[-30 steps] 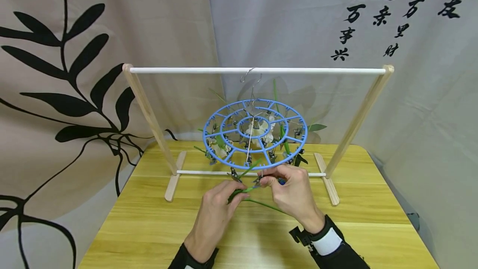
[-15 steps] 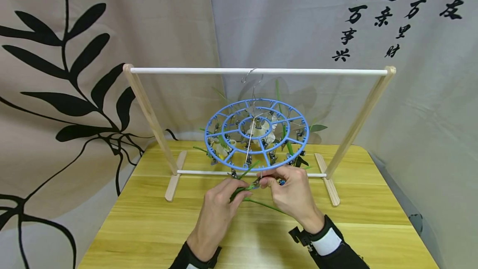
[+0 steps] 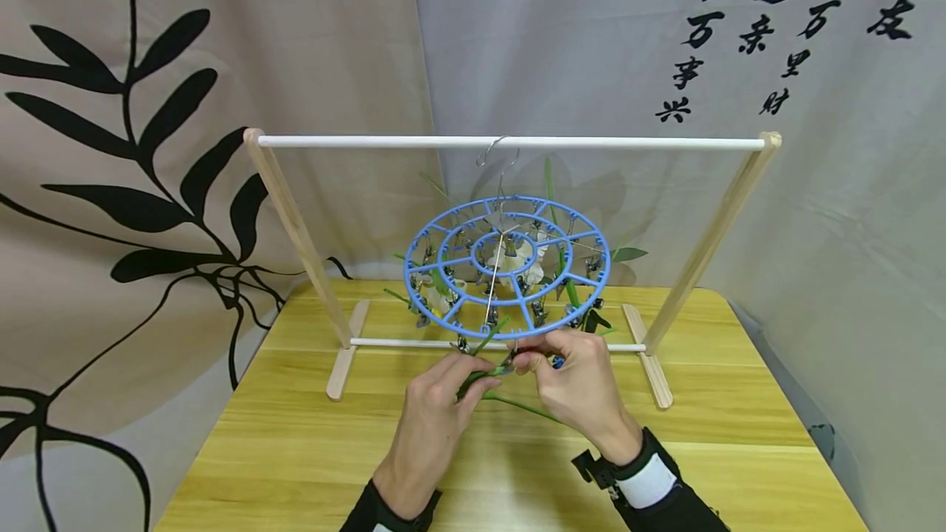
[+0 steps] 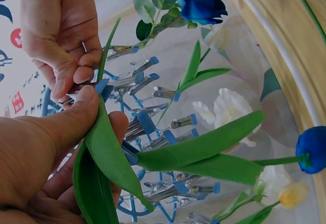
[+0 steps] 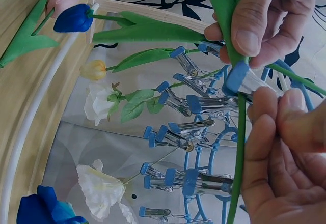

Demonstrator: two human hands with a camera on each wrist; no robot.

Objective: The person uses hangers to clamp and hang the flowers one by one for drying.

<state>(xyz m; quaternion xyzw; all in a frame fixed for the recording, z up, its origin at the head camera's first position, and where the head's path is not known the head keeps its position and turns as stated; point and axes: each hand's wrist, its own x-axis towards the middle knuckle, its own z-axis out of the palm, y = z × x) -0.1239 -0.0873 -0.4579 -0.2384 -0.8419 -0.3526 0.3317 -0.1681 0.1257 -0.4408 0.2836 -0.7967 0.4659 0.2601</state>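
Note:
In the head view a round blue clip hanger (image 3: 436, 314) hangs by its hook from a white rod. My left hand (image 3: 436, 401) pinches the green leaves and stem (image 4: 109, 147) of an artificial flower below the hanger's front edge; its bloom is out of sight. My right hand (image 3: 580, 376) pinches a metal clip (image 5: 249, 81) with blue tips. In the right wrist view the clip's tips overlap the leaf and stem, right beside the left fingertips. Close by hang a blue tulip (image 5: 74, 18), a yellow tulip (image 5: 93, 70) and a blue rose (image 4: 202, 2).
The wooden frame (image 3: 296, 228) with its white top rod (image 3: 628, 141) stands on a wood-grain table (image 3: 296, 450). White flowers (image 5: 100, 186) and several metal clips (image 5: 204, 104) hang around the hands. A printed curtain (image 3: 332, 31) is behind.
Both hands stay almost in place below the hanger's front edge. The clip and leaves have shifted only slightly between the fingers, and the left hand has edged a little to the right.

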